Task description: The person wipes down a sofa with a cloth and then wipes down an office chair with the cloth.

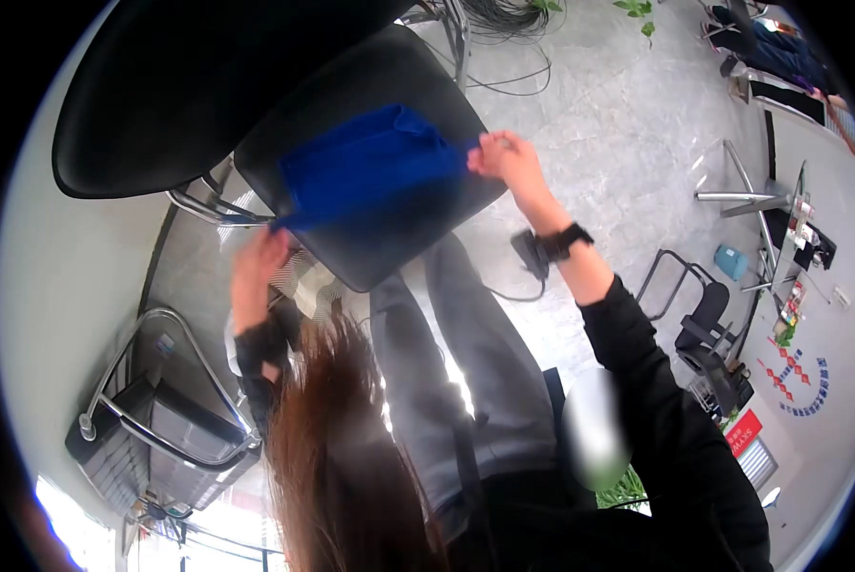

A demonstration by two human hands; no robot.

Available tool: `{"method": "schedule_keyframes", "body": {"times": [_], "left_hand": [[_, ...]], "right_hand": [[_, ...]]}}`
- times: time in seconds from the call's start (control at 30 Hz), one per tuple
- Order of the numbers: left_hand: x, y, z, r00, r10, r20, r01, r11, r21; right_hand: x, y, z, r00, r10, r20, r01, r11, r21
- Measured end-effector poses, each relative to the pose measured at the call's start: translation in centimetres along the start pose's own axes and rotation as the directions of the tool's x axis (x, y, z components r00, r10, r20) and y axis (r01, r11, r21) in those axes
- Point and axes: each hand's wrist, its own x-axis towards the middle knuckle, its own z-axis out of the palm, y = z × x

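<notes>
A blue cloth point(351, 167) is spread over the black seat of a chair point(380, 250), with a fold standing up along its far edge. My right hand point(506, 164) pinches the cloth's right corner beyond the seat's right edge. At the near left corner, my left hand point(261, 257) grips the cloth's end; motion blurs its fingers. The cloth's near edge runs between my two hands and is also smeared. Whether the cloth is a garment or a plain piece cannot be made out.
The chair's black backrest point(151, 95) rises at the left. Cables point(513, 19) lie on the floor behind it. A grey metal-framed chair point(175, 429) stands lower left, an office chair point(704, 319) at the right. A small black device point(527, 250) hangs by my right wrist.
</notes>
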Motion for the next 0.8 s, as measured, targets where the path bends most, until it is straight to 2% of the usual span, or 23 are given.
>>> {"method": "schedule_keyframes", "body": {"times": [0.03,0.07,0.1,0.13,0.17,0.2,0.23,0.27,0.3,0.37,0.4,0.43,0.47,0.5,0.57,0.63,0.7,0.77,0.8], "left_hand": [[0.8,1.8,1.6,1.000,0.014,-0.010,-0.015,0.982,-0.187],[0.0,3.2,4.4,0.973,0.213,-0.091,-0.217,0.975,-0.042],[-0.9,3.5,7.6,0.901,0.411,-0.140,-0.397,0.910,0.118],[-0.7,3.0,9.2,0.901,0.409,-0.141,-0.395,0.911,0.121],[-0.2,2.6,10.6,0.815,0.568,-0.114,-0.420,0.714,0.560],[1.0,2.4,11.3,0.725,0.688,-0.007,-0.332,0.360,0.872],[4.2,0.8,11.0,0.612,0.767,0.195,-0.464,0.148,0.873],[4.1,0.2,13.0,0.504,0.766,0.399,-0.459,-0.154,0.875],[5.4,-0.5,13.9,0.353,0.714,0.604,-0.498,-0.403,0.768],[6.0,-2.0,15.9,0.393,0.630,0.669,-0.242,-0.631,0.737],[6.6,-2.5,15.8,0.401,0.630,0.665,-0.244,-0.626,0.740],[7.8,-3.3,15.4,0.440,0.635,0.635,-0.173,-0.634,0.754],[9.1,-4.2,14.8,0.480,0.639,0.601,-0.099,-0.641,0.761],[10.1,-5.2,14.1,0.497,0.635,0.591,-0.098,-0.636,0.765],[10.4,-6.3,13.6,0.374,0.693,0.616,-0.111,-0.626,0.772],[9.3,-7.8,12.9,0.391,0.691,0.608,-0.132,-0.611,0.780],[6.7,-10.3,11.5,0.449,0.694,0.562,-0.193,-0.539,0.820],[2.9,-13.2,10.0,0.540,0.688,0.485,-0.193,-0.460,0.867],[1.4,-15.2,9.1,0.611,0.683,0.400,-0.172,-0.379,0.909]], "right_hand": [[1.4,-0.8,0.7,0.999,-0.053,-0.004,0.054,0.998,0.033],[2.5,-1.4,1.6,0.990,-0.132,-0.047,0.136,0.984,0.111],[3.5,-1.9,2.8,0.974,-0.205,-0.095,0.219,0.958,0.183],[5.0,-1.6,3.6,0.975,-0.201,-0.095,0.216,0.959,0.184],[6.6,-1.1,4.2,0.919,-0.370,-0.136,0.353,0.926,-0.131],[6.6,-1.6,5.5,0.838,-0.533,-0.116,0.439,0.785,-0.437],[5.7,-1.4,6.6,0.808,-0.586,-0.061,0.462,0.695,-0.552],[6.0,-0.8,7.8,0.734,-0.677,0.047,0.565,0.571,-0.595],[6.5,0.3,8.8,0.646,-0.746,0.160,0.653,0.433,-0.622],[7.3,3.2,10.0,0.645,-0.666,0.375,0.597,0.133,-0.791],[8.4,4.7,10.1,0.618,-0.631,0.470,0.625,0.030,-0.780],[8.7,5.8,10.3,0.635,-0.590,0.498,0.582,-0.059,-0.811],[9.1,6.8,10.2,0.611,-0.620,0.492,0.574,-0.081,-0.815],[9.2,7.9,10.0,0.589,-0.645,0.486,0.567,-0.098,-0.818],[8.5,9.6,10.5,0.609,-0.651,0.454,0.568,-0.042,-0.822],[7.0,10.4,10.5,0.615,-0.667,0.420,0.562,-0.002,-0.827],[3.3,11.9,9.6,0.647,-0.620,0.443,0.612,0.076,-0.787],[-1.0,13.7,8.8,0.706,-0.517,0.484,0.607,0.089,-0.790],[-2.8,15.1,8.3,0.724,-0.455,0.518,0.613,0.081,-0.786]]}}
